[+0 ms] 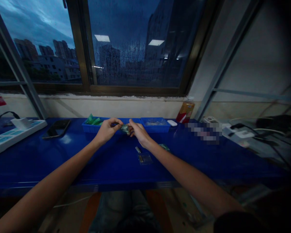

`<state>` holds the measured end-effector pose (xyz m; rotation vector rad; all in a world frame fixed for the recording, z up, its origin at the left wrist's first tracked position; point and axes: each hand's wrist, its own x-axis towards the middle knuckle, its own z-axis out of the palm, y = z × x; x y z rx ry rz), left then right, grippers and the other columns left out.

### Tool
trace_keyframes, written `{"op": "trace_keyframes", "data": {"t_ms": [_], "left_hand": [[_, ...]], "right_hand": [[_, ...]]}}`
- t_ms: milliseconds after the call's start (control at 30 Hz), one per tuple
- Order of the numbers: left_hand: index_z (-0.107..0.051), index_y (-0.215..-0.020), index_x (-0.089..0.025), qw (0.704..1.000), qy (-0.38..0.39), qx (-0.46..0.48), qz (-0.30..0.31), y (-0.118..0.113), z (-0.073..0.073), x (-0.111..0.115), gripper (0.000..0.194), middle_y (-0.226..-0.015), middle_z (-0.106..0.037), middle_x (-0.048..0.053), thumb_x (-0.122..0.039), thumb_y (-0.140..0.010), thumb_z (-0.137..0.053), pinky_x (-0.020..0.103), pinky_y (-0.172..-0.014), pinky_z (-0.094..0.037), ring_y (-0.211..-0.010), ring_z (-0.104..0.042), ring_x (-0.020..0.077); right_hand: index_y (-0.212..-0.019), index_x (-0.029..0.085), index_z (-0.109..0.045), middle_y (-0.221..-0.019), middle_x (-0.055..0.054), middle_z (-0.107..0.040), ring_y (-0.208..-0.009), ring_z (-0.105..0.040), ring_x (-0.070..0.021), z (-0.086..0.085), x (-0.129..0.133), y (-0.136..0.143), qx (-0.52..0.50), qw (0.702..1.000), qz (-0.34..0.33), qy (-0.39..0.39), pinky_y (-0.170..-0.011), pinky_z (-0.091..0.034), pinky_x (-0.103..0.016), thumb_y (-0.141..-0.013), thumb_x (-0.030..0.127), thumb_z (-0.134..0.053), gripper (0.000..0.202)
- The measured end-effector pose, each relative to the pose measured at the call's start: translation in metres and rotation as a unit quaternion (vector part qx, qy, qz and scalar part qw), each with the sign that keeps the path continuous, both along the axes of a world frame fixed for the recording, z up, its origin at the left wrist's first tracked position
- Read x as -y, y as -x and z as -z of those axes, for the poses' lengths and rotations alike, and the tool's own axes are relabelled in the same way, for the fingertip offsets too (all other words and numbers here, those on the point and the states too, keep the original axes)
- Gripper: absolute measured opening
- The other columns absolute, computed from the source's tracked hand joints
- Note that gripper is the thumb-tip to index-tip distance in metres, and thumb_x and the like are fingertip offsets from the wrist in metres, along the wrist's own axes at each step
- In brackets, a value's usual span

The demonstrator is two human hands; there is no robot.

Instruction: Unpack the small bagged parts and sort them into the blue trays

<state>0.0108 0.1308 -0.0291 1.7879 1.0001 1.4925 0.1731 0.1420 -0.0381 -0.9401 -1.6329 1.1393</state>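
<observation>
My left hand [107, 130] pinches the near edge of a small green-tinted plastic packet [125, 129] between thumb and fingers. From the other side my right hand [139, 132] grips the same packet, its fingers curled and partly hidden behind it. What the packet contains is too small to make out. Below the right hand, a short metal cylinder [138, 149] lies on the blue table [106, 165]. Just in front of it is a flat clear bag [146, 158] with small brass-coloured pieces inside. Another greenish packet [164, 147] lies partly behind my right forearm.
Behind my hands stand a blue tray [89, 128] with green packets and a blue tray [157, 128] with small clear items. A phone [57, 128] and a power strip [26, 132] lie left. On the right are a white case [172, 123], a drink bottle [185, 111] and cables.
</observation>
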Motion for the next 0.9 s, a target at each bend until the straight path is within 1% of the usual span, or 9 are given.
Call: {"op": "trace_keyframes", "data": {"t_ms": [100, 233, 333, 433, 567, 667, 733, 800, 900], "left_hand": [[-0.062, -0.08, -0.013, 1.0, 0.005, -0.022, 0.002, -0.001, 0.0, 0.002, 0.016, -0.079, -0.062, 0.002, -0.024, -0.068, -0.06, 0.024, -0.065, -0.041, -0.07, -0.054, 0.0126], [-0.06, -0.083, -0.013, 1.0, 0.006, -0.003, 0.01, -0.001, -0.002, 0.003, 0.02, -0.08, -0.06, 0.002, -0.027, -0.069, -0.06, 0.023, -0.063, -0.04, -0.069, -0.053, 0.012], [-0.057, -0.078, -0.014, 1.0, -0.015, -0.007, 0.018, -0.001, -0.004, 0.005, 0.015, -0.073, -0.056, 0.001, -0.027, -0.072, -0.057, 0.023, -0.063, -0.039, -0.067, -0.05, 0.0115], [-0.053, -0.074, -0.015, 0.996, -0.077, -0.035, 0.024, -0.004, -0.007, 0.009, 0.009, -0.072, -0.052, 0.001, -0.024, -0.076, -0.052, 0.024, -0.068, -0.039, -0.071, -0.049, 0.0123], [-0.051, -0.071, -0.016, 0.983, -0.148, -0.091, 0.063, -0.007, -0.01, 0.016, 0.009, -0.08, -0.052, 0.004, -0.02, -0.079, -0.047, 0.03, -0.082, -0.038, -0.087, -0.05, 0.016], [-0.052, -0.074, -0.017, 0.976, -0.165, -0.127, 0.059, -0.008, -0.01, 0.018, 0.006, -0.084, -0.054, 0.005, -0.017, -0.078, -0.047, 0.034, -0.089, -0.035, -0.097, -0.047, 0.0186], [-0.051, -0.079, -0.018, 0.975, -0.164, -0.144, 0.045, -0.007, -0.009, 0.016, 0.008, -0.082, -0.054, 0.004, -0.013, -0.077, -0.046, 0.035, -0.088, -0.035, -0.093, -0.048, 0.0181], [-0.051, -0.084, -0.018, 0.972, -0.161, -0.167, 0.032, -0.005, -0.006, 0.013, 0.016, -0.076, -0.055, 0.003, -0.008, -0.075, -0.042, 0.035, -0.086, -0.035, -0.085, -0.049, 0.0169], [-0.053, -0.089, -0.017, 0.973, -0.13, -0.191, -0.012, -0.005, 0.0, 0.007, 0.018, -0.074, -0.057, 0.002, -0.011, -0.076, -0.041, 0.035, -0.083, -0.035, -0.082, -0.049, 0.0171]], "right_hand": [[-0.084, 0.017, -0.058, -0.068, 0.0, -0.056, -0.058, -0.051, -0.0099, -0.004, 0.007, 0.002, -0.021, 0.999, -0.026, -0.016, -0.05, -0.038, -0.022, -0.07, 0.038, -0.059, 0.025], [-0.084, 0.019, -0.058, -0.07, 0.001, -0.056, -0.062, -0.051, -0.0099, -0.007, 0.014, 0.003, -0.037, 0.997, -0.065, -0.029, -0.053, -0.04, -0.022, -0.065, 0.031, -0.065, 0.024], [-0.083, 0.019, -0.057, -0.075, -0.001, -0.058, -0.065, -0.055, -0.0115, -0.008, 0.012, 0.001, -0.102, 0.988, -0.114, 0.038, -0.056, -0.044, -0.024, -0.072, 0.042, -0.058, 0.026], [-0.077, 0.017, -0.055, -0.075, -0.004, -0.059, -0.063, -0.058, -0.0129, -0.011, 0.008, -0.004, -0.156, 0.971, -0.111, 0.143, -0.06, -0.047, -0.028, -0.081, 0.053, -0.041, 0.039], [-0.082, 0.016, -0.054, -0.067, -0.006, -0.06, -0.061, -0.06, -0.015, -0.015, 0.011, -0.007, -0.123, 0.952, -0.158, 0.233, -0.057, -0.048, -0.028, -0.085, 0.045, -0.039, 0.032], [-0.085, 0.018, -0.054, -0.063, -0.002, -0.06, -0.056, -0.058, -0.0123, -0.013, 0.014, -0.004, -0.128, 0.962, -0.15, 0.19, -0.053, -0.045, -0.024, -0.079, 0.029, -0.052, 0.013], [-0.089, 0.019, -0.054, -0.065, 0.0, -0.06, -0.056, -0.056, -0.0106, -0.009, 0.011, -0.002, -0.156, 0.972, -0.099, 0.146, -0.052, -0.043, -0.023, -0.071, 0.021, -0.06, 0.019], [-0.092, 0.018, -0.056, -0.069, 0.0, -0.061, -0.06, -0.056, -0.0109, -0.006, 0.004, -0.003, -0.17, 0.979, -0.055, 0.102, -0.056, -0.043, -0.023, -0.066, 0.02, -0.062, 0.027], [-0.084, 0.015, -0.061, -0.071, -0.002, -0.061, -0.065, -0.055, -0.0132, -0.003, -0.006, -0.008, -0.106, 0.994, 0.024, -0.02, -0.063, -0.043, -0.026, -0.066, 0.024, -0.06, 0.02]]}}
